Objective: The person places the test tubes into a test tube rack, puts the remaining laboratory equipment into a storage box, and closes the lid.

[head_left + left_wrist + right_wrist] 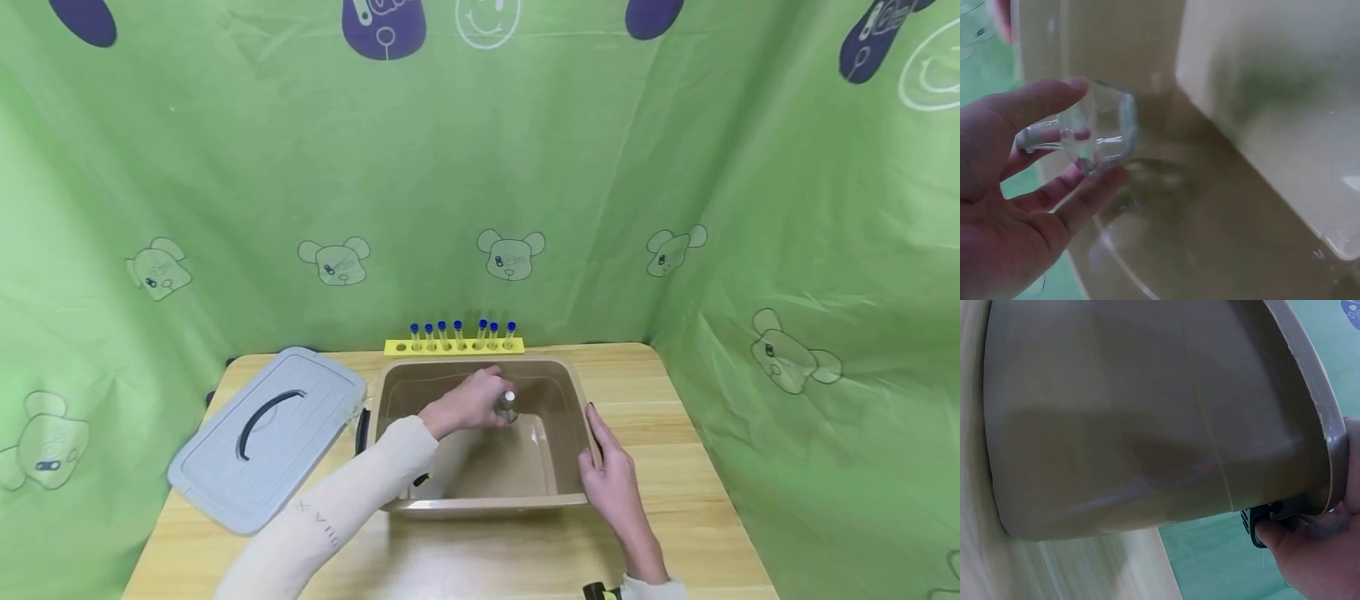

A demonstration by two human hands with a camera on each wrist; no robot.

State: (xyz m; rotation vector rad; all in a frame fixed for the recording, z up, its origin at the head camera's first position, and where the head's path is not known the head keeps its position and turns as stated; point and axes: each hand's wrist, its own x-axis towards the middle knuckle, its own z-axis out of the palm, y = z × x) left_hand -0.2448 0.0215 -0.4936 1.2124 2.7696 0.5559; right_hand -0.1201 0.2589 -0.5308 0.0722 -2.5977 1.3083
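Left hand [474, 400] grips a clear glass bottle [1109, 134] between the rims of a tan plastic bin [495, 502], well off both side edges; right hand [611, 471] grips the right rim, tabletop [697, 475] reaching beyond; yellow tube rack [455, 347] borders the back

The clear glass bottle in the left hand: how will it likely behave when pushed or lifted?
The clear glass bottle is probably stiff and fragile, judging by its transparent, glass-like walls. Its smooth, shiny surface may be slippery. It seems light enough for the left hand to hold between thumb and fingers.
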